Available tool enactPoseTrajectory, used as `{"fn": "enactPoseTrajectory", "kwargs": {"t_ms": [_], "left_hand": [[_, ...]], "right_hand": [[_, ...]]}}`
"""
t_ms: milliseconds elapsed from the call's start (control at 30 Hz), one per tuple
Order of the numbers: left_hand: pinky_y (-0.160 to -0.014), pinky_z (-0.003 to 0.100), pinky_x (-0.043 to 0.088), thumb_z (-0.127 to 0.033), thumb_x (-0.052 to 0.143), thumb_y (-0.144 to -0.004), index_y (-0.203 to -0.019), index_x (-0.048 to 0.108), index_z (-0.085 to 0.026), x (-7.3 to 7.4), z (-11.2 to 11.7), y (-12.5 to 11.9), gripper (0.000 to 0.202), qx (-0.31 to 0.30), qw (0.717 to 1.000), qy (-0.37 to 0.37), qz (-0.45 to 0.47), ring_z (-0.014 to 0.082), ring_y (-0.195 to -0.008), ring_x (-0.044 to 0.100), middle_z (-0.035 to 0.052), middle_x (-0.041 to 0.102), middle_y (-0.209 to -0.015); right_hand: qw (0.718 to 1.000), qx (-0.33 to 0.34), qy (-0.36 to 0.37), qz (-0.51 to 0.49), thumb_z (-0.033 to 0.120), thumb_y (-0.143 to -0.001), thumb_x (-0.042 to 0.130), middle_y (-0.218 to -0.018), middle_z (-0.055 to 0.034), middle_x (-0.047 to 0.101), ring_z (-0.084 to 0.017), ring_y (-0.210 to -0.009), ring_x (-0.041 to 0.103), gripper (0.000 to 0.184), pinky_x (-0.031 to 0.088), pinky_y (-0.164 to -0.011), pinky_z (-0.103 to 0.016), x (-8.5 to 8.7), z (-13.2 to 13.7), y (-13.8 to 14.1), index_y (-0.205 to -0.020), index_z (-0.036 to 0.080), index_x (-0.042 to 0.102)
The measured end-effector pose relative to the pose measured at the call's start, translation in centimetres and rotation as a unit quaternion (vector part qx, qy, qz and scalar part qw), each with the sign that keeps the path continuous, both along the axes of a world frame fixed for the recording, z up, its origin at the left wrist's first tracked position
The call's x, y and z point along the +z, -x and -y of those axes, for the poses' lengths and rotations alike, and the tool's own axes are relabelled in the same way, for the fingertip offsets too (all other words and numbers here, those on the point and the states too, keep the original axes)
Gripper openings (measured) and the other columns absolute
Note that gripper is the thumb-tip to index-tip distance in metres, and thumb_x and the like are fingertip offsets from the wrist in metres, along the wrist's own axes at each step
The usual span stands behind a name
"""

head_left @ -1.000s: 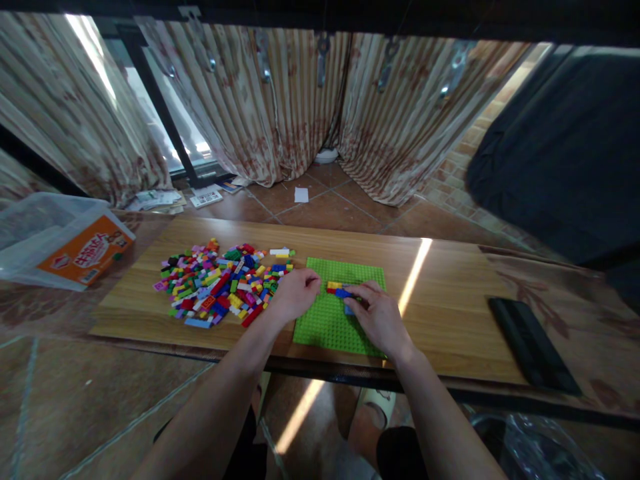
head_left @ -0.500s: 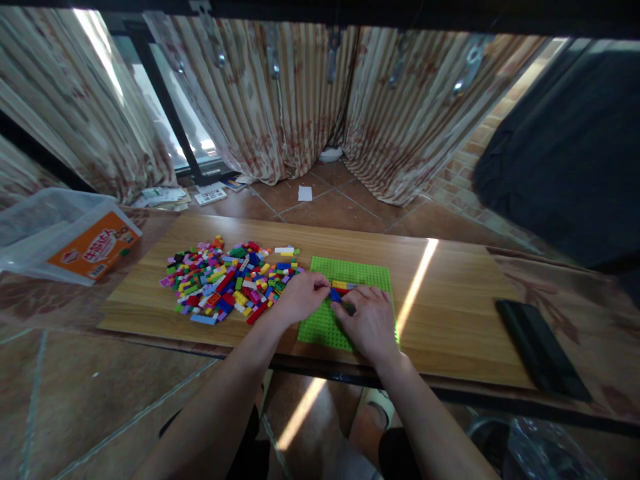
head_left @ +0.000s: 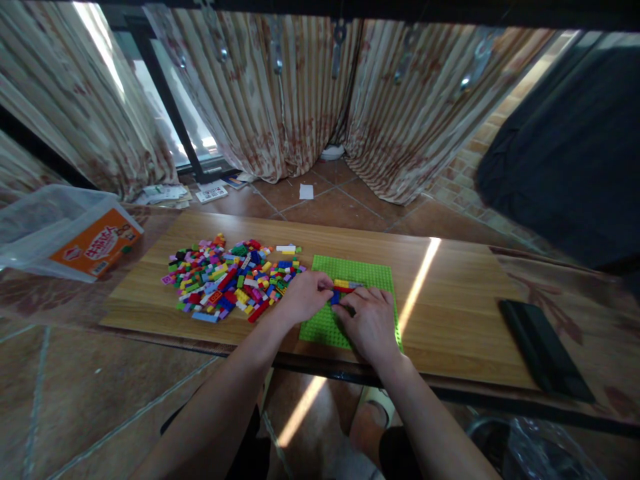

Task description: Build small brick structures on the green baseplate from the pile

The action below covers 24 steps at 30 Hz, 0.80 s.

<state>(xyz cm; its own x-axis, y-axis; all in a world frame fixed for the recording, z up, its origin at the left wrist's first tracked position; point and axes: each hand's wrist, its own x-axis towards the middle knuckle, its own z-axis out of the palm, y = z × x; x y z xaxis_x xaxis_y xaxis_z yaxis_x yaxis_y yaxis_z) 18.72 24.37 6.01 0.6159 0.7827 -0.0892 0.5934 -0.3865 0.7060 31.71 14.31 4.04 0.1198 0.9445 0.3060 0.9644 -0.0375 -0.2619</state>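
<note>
A green baseplate (head_left: 360,272) lies on the wooden board (head_left: 450,313), with a short row of yellow, red and blue bricks (head_left: 342,287) stuck on it. My left hand (head_left: 303,296) rests at the plate's left edge, fingers curled and pinched against that row. My right hand (head_left: 369,319) lies on the plate just right of the row, fingers bent onto the blue brick. Both hands meet at the small build. A heap of loose coloured bricks (head_left: 230,280) lies left of the plate.
A clear plastic box with an orange label (head_left: 75,233) sits at the far left. A black flat case (head_left: 545,347) lies at the right end of the board. Striped curtains and a tiled floor with papers lie beyond. Dark fabric hangs at the right.
My left hand has slid right from the pile's edge to the brick row. My right hand has shifted slightly toward it. The view has tilted a little.
</note>
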Motion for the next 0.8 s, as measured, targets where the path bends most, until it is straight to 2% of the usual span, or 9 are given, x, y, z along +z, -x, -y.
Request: {"fn": "enactPoseTrajectory", "kwargs": {"t_ms": [133, 333, 667, 800], "left_hand": [[-0.075, 0.026, 0.051, -0.014, 0.060, -0.077, -0.091, 0.070, -0.013, -0.5, 0.1, -0.2, 0.017, 0.007, 1.000, 0.005, 0.010, 0.0165, -0.081, 0.068, 0.0057, 0.074, -0.089], [-0.074, 0.026, 0.052, -0.016, 0.062, -0.077, -0.094, 0.070, -0.013, -1.2, 0.3, -0.6, 0.019, 0.023, 1.000, -0.005, 0.006, 0.0170, -0.081, 0.068, 0.0067, 0.074, -0.088], [-0.070, 0.026, 0.049, -0.021, 0.053, -0.085, -0.092, 0.071, -0.015, -0.8, 0.2, -0.7, 0.020, 0.018, 0.999, -0.036, -0.016, 0.0165, -0.077, 0.066, 0.0052, 0.074, -0.085], [-0.071, 0.026, 0.049, -0.029, 0.058, -0.084, -0.095, 0.071, -0.014, -0.7, 0.3, -0.9, 0.022, 0.025, 0.999, -0.034, -0.024, 0.0175, -0.078, 0.066, 0.0061, 0.073, -0.087]], "right_hand": [[1.000, -0.013, 0.011, -0.006, 0.037, -0.086, 0.063, -0.082, -0.0030, 0.067, -0.022, -0.086, 0.053, 0.020, 0.029, -0.083, -0.038, 0.2, 0.0, 0.0, -0.073, 0.023, 0.068], [0.997, -0.022, -0.001, -0.080, 0.041, -0.082, 0.066, -0.086, -0.0012, 0.069, -0.022, -0.088, 0.056, 0.016, 0.032, -0.085, -0.038, -0.1, -0.1, -1.2, -0.077, 0.026, 0.070], [0.976, -0.079, -0.045, -0.195, 0.038, -0.087, 0.053, -0.086, -0.0063, 0.069, -0.022, -0.084, 0.061, 0.026, 0.044, -0.078, -0.035, 0.1, -0.1, -3.5, -0.084, 0.020, 0.071], [0.963, -0.121, -0.055, -0.236, 0.036, -0.085, 0.052, -0.084, -0.0068, 0.069, -0.021, -0.077, 0.061, 0.027, 0.046, -0.071, -0.034, 0.0, -0.2, -3.8, -0.084, 0.019, 0.071]]}}
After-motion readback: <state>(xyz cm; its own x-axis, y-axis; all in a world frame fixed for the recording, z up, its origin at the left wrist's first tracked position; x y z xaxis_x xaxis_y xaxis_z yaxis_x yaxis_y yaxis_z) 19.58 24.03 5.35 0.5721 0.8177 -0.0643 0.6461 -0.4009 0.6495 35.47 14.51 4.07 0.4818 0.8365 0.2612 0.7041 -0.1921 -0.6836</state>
